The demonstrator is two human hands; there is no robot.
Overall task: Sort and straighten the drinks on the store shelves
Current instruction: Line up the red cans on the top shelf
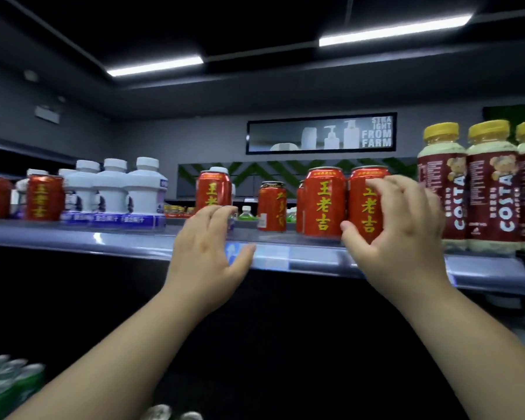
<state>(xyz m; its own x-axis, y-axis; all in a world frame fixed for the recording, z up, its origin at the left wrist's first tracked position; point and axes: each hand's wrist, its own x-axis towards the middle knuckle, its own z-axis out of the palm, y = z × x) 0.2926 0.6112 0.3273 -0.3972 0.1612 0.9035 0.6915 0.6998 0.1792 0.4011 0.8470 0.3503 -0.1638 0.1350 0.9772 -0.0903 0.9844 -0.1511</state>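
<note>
Currently the right hand clamps the gripped can, with the thumb on its left side and the fingers curled across its front and right. The left hand works apart from it. Its fingers are loosely bent and its thumb is spread in front of the lower part of the lone can; contact cannot be confirmed.

Probable faults:

1. Collision. The gripped can stands just beside the neighbour can on its left, and the Costa bottles stand close on its right. The knuckles are near the first bottle. A sideways slide or a wide twist may strike either one, and the tall bottles look the more likely to tip.
2. Drop. Both cans stand near the shelf edge. Drawing either can forward without lifting may carry it over the lip.
3. One-handed push. A white-capped bottle stands directly behind the lone can. Pressing the can back with slack fingers may topple that bottle.
4. Incomplete sorting. A turned can sits further back with its label askew, and a stray red can stands among the white bottles at the left.
</note>
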